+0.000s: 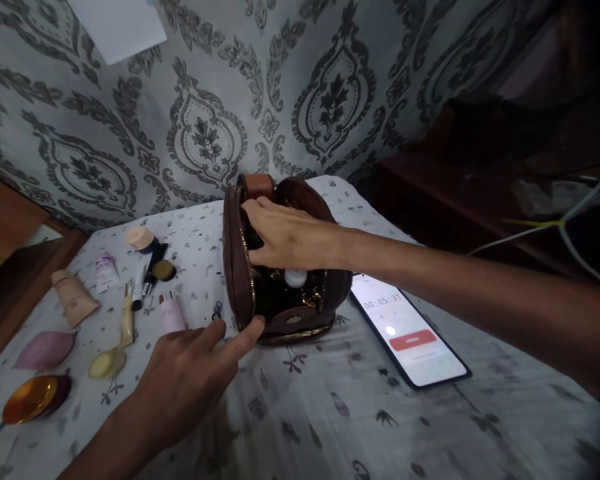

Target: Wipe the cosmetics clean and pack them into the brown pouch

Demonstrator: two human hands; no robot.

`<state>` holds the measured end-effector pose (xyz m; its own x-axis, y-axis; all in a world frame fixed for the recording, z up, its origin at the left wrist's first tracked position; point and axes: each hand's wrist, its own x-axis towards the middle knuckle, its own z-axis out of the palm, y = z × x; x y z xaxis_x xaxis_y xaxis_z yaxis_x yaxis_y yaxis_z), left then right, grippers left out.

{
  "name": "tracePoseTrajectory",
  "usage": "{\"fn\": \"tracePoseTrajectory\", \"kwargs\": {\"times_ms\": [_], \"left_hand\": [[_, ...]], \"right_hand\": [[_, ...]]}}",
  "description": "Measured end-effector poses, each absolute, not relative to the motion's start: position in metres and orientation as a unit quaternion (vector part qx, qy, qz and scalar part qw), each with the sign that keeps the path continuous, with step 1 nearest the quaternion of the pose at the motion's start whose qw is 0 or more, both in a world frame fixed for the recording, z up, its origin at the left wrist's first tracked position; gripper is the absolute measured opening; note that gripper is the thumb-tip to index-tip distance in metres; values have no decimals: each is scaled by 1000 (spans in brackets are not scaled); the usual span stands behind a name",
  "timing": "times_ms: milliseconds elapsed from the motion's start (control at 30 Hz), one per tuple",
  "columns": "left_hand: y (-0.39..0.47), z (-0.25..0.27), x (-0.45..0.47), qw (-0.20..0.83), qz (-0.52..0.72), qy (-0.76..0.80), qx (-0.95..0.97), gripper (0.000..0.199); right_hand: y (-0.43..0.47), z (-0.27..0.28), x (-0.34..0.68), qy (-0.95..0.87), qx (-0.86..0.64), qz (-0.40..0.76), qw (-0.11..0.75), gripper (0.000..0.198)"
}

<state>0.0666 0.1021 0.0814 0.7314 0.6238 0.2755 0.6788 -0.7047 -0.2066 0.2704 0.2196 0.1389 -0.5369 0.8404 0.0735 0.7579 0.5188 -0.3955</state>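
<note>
A brown zipped bag (234, 267) stands on the bed with its top unzipped wide. My right hand (290, 233) reaches across from the right into its opening. Thumb and forefinger are spread apart near the left zip edge; the other fingertips are hidden. Below that hand, a white round cap (295, 277) shows inside the dark interior, beside gold-coloured metal parts. My left hand (193, 377) is at the bag's front left corner, one digit stretched out against the rim. Its remaining fingers are bent and partly hidden, with no object visible in them.
Left of the bag lie a pink tube (171, 313), a tan tube (74, 298), a pink sponge (45, 350), an amber jar (35, 399) and several other cosmetics. At right, a phone (413, 340) displays a running timer. Patterned wallpaper (205, 133) rises behind; a white cable (520, 235) hangs right.
</note>
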Motion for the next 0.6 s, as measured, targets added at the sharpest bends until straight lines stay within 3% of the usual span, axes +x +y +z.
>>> {"fn": "tracePoseTrajectory", "kwargs": {"times_ms": [367,600], "left_hand": [[101,83,69,145,-82,-363,-917,51],[98,83,70,138,-12,-391,-910,60]], "right_hand": [[224,137,277,-889,-389,216,111,19],[226,126,271,-900,-359,198,150,13]]}}
